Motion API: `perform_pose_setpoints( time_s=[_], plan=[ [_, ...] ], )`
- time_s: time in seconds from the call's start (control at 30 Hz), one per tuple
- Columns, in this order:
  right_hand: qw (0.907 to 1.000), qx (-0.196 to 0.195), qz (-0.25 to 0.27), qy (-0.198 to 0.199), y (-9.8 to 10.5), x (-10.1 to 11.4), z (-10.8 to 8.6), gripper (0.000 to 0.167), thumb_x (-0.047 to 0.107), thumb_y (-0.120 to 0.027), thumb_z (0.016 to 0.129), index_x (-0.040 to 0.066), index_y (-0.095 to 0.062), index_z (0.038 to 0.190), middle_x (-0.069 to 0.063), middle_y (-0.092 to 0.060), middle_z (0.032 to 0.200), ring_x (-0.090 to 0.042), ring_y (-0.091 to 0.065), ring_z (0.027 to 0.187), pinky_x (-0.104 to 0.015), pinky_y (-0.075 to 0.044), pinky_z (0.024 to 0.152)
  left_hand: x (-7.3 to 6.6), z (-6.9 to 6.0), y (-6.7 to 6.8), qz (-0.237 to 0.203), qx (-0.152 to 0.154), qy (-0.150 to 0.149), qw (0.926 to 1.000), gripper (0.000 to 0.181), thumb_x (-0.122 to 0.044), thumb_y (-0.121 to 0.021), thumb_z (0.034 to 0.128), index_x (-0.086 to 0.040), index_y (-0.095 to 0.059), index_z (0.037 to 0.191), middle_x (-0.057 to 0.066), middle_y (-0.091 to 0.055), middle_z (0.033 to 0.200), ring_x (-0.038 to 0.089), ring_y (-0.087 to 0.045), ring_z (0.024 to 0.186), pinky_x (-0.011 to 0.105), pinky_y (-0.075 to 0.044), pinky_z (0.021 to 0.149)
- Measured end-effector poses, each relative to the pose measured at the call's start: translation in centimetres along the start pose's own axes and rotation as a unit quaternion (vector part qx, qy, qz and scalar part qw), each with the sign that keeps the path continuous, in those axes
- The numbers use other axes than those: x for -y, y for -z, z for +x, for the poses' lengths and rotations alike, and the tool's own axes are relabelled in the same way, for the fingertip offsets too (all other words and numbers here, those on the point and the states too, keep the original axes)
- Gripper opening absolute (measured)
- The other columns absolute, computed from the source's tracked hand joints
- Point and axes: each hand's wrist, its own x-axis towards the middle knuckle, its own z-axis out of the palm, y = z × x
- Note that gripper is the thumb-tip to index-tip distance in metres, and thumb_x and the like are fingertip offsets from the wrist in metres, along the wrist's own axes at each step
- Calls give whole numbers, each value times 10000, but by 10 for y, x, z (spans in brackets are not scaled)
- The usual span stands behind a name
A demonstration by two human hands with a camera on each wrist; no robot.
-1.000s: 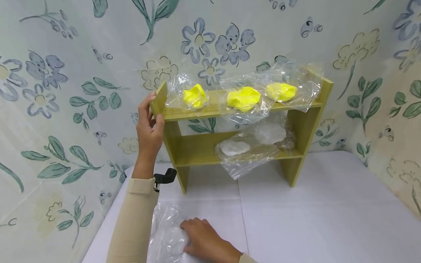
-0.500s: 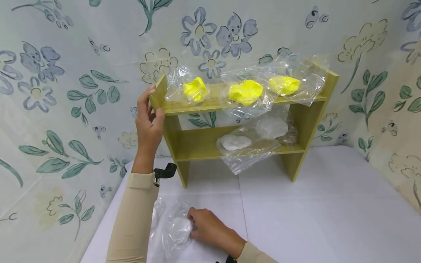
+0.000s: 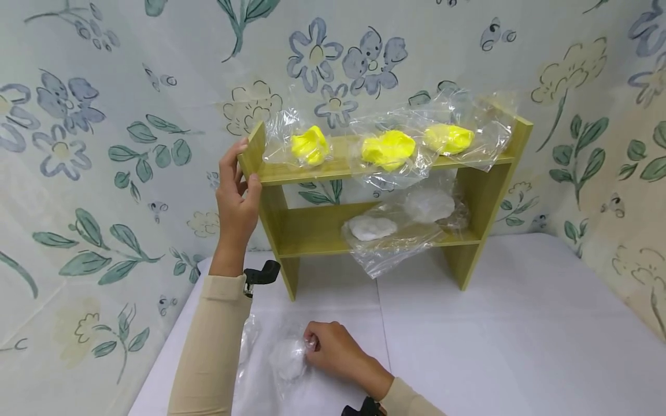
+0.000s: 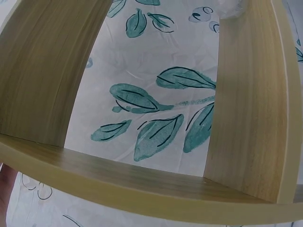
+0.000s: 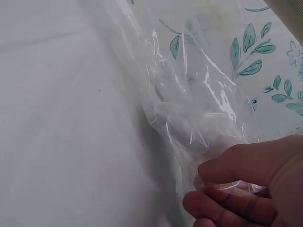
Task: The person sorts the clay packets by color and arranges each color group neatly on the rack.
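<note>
In the head view my left hand (image 3: 237, 199) holds the left side panel of a two-tier wooden shelf (image 3: 312, 245), thumb at its front edge. The left wrist view shows the shelf's boards from close by, with a sliver of hand at the left edge. Low in the head view, my right hand (image 3: 338, 349) pinches the edge of a clear plastic bag (image 5: 189, 118) with a white lump (image 3: 289, 357) in it. Thumb and fingers meet on the plastic in the right wrist view. Another clear bag (image 3: 248, 341) lies left of it, partly hidden by my left sleeve.
Bagged yellow lumps (image 3: 389, 149) rest on the shelf's upper board. Two bagged white lumps (image 3: 372, 227) sit on the lower board, one bag drooping over its front edge. The shelf stands on a white-covered table (image 3: 494, 346) before flower-patterned cloth (image 3: 171, 69).
My right hand has shifted right and slightly up, drawing the bag with the white lump away from the other bag. The left hand keeps its place on the shelf.
</note>
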Motion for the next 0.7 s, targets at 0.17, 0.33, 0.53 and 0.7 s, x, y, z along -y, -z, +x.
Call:
perform_pose_setpoints(
  time_s=[0.17, 0.33, 0.53, 0.7],
  plan=[
    [9993, -108, 358, -4, 1, -8, 4, 183, 16, -649, 668, 142, -633, 800, 103, -593, 696, 10, -513, 628, -162, -444, 587, -1, 1, 1, -9, 59, -15, 10000, 463, 26, -438, 905, -20, -402, 1365, 54, -424, 1484, 184, -468, 1308, 258, -484, 888],
    [9956, -93, 930, -90, 6, -13, 3, 187, -5, -671, 670, 116, -631, 806, 62, -623, 742, -5, -573, 663, -186, -492, 616, -1, 1, 1, -40, 60, -50, 10000, 461, 31, -438, 904, -12, -402, 1362, 73, -422, 1484, 204, -468, 1310, 247, -482, 876],
    [9899, -186, 1377, -280, 14, -13, 0, 192, -6, -694, 700, 113, -628, 835, 46, -635, 780, -34, -631, 682, -207, -532, 629, -1, 0, 3, -29, 79, -100, 9999, 457, 28, -442, 904, -11, -405, 1358, 66, -430, 1479, 228, -478, 1303, 252, -485, 856],
    [9858, -342, 1612, -328, 30, -4, -2, 203, -35, -698, 731, 91, -627, 874, 9, -653, 810, -82, -655, 681, -224, -545, 600, 1, 3, 5, -65, 139, -157, 9998, 456, 26, -449, 902, -12, -411, 1354, 68, -446, 1470, 233, -496, 1290, 283, -519, 868]
  ],
)
